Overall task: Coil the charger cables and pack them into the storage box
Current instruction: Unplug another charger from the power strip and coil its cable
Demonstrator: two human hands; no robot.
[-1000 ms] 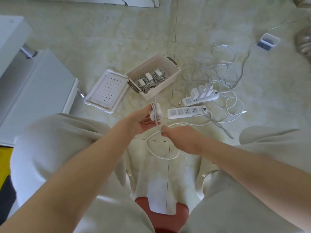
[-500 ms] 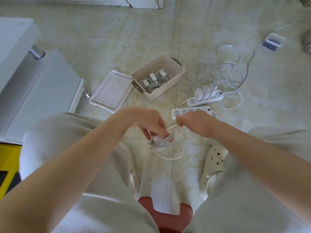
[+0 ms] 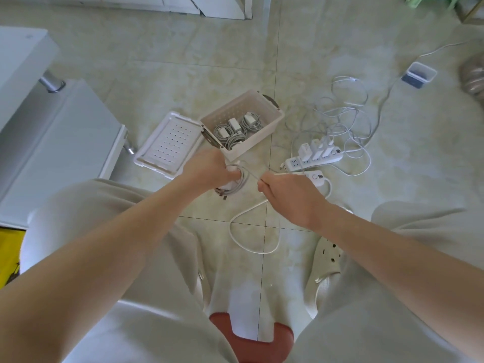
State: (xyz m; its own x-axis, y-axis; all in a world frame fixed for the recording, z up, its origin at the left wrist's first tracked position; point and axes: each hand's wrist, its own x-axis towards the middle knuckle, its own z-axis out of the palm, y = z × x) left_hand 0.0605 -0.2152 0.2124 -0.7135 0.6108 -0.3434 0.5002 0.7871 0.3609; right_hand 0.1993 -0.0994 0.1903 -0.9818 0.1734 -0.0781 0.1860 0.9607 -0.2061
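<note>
Task part complete. Several coiled chargers (image 3: 235,132) lie in the storage box (image 3: 252,144) at centre frame, with its lid (image 3: 167,142) beside it. The left hand (image 3: 207,169), fingers curled, grips a half-wound charger (image 3: 235,183) just below the box. The right hand (image 3: 290,189) pinches its free cable. Outstanding: plugged chargers (image 3: 315,149) on the power strip (image 3: 294,163) right of centre, and loose cables (image 3: 340,119) tangled on the floor.

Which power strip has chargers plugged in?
The farther strip: white adapters stand in its sockets. The nearer strip, partly behind the right hand, shows none on its visible end.
</note>
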